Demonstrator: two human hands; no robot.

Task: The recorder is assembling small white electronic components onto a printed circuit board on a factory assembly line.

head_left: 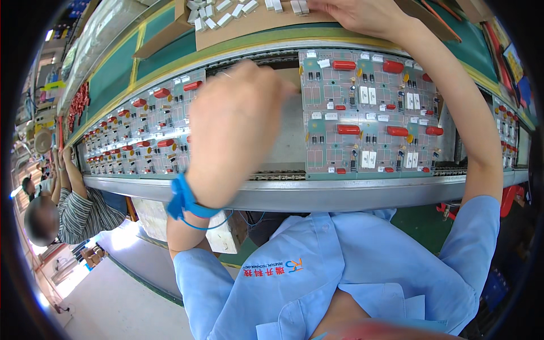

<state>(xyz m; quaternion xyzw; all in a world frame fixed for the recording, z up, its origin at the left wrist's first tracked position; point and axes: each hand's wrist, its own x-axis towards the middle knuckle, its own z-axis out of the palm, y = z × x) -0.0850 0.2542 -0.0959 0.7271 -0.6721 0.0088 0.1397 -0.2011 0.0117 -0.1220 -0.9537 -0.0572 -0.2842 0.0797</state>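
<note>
Found seated white blocks (372, 95) in four visible pairs on near circuit boards (339, 148); judged part done, with leftmost column bare of blocks and judged outstanding. Saw loose white blocks (249, 7) on cardboard (255, 25) beyond conveyor (391, 196). Recorded seated long axes running near-to-far across conveyor; loose ones pointing mixed ways. Observed left hand (241, 107) blurred over gap between boards, right hand (357, 13) beside loose blocks, cut by view edge; could not tell finger opening or hold on either.
</note>
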